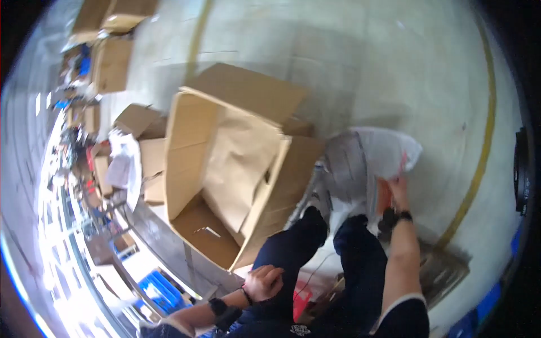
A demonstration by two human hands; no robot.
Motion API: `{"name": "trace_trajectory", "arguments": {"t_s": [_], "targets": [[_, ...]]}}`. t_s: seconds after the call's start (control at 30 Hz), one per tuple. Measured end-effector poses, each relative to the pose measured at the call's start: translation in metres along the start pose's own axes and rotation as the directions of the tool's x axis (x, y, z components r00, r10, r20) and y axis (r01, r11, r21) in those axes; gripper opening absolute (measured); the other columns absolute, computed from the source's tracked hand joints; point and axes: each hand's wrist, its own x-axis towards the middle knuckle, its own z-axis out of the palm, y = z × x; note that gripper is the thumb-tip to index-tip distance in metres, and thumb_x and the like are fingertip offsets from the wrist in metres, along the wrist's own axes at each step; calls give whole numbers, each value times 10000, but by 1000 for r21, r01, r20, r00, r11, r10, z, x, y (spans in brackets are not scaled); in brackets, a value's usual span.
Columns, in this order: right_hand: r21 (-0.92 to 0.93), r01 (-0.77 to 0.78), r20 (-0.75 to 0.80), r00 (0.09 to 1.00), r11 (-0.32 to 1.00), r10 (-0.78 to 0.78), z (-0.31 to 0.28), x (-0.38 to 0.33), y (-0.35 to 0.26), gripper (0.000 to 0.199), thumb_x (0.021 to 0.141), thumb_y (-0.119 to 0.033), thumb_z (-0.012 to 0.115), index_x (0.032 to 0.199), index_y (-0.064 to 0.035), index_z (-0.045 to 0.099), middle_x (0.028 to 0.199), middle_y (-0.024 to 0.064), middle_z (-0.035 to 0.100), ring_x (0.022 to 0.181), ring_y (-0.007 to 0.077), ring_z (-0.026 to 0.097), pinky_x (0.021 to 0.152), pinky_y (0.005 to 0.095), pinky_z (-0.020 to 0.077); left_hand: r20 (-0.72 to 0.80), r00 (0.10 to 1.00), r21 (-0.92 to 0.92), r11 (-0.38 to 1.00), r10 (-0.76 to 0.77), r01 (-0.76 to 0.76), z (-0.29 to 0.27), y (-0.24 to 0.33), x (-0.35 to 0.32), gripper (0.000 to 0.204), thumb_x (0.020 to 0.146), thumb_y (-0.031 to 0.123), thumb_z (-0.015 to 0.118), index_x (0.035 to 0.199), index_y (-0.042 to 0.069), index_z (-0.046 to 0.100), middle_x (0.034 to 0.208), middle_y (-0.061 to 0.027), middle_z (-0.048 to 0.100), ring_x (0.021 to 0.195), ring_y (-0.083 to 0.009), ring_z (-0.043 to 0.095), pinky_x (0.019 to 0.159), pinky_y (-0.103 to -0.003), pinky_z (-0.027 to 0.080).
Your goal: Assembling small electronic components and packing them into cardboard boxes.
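Note:
My right hand (398, 190) reaches down to the near right edge of a clear plastic bag (391, 149) on the floor, its fingers closed on the plastic. Grey material (345, 169) shows through the bag's left part. Right beside the fingers is an orange-brown patch (384, 195), too blurred to name. My left hand (263, 283) rests by my left thigh, fingers curled in, with nothing visible in it. Just beyond it stands a large open cardboard box (225, 163), tilted toward me, with brown paper or board (239, 163) inside and a small white scrap at the bottom.
Flattened cardboard and white wrapping (125, 163) lie left of the box. A blue crate (162, 290) sits by a metal frame at the lower left. More cartons (112, 65) stand far left. A yellow floor line (484, 146) curves along the right, near a brown flat piece (448, 276).

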Motion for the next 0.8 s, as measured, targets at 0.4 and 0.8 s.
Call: {"name": "trace_trajectory", "arguments": {"t_s": [0.4, 0.8], "targets": [[321, -39, -76, 995, 946, 67, -63, -130, -45, 397, 866, -312, 475, 1099, -8, 577, 1057, 67, 578, 1033, 182, 508, 857, 330, 429, 216, 938, -200, 928, -272, 315, 4, 10, -90, 192, 788, 192, 519, 935, 85, 583, 921, -161, 615, 854, -340, 619, 734, -459, 501], [-395, 219, -29, 968, 892, -250, 105, -216, -457, 297, 809, -223, 586, 783, 73, 600, 659, 110, 599, 531, 194, 534, 491, 325, 440, 107, 550, -703, 328, -828, 631, -2, 7, -281, 268, 780, 251, 540, 955, 91, 666, 904, -168, 673, 876, -337, 639, 798, -408, 499]]}}
